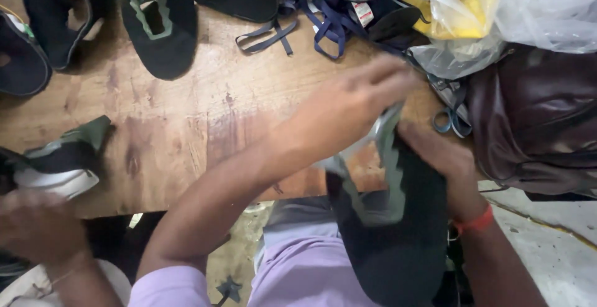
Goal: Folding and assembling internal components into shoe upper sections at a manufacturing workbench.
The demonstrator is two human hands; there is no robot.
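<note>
Left hand (348, 105) and right hand (435, 151) both gripping a black shoe upper (392, 232) at centre-right, wooden tabletop (186, 126) – clear and yellow plastic bags (472, 14) upper right, white tag (362, 13) among navy straps (323, 24) at top.

Worn brown wooden worktable (186, 126), its surface scratched and stained with pale patches, lit evenly from above. Below its near edge, rough grey concrete floor (547, 263) with specks of debris. At the far right of the table, crumpled clear and yellow plastic bags (472, 14) and a dark brown leather bag (535, 114).
</note>
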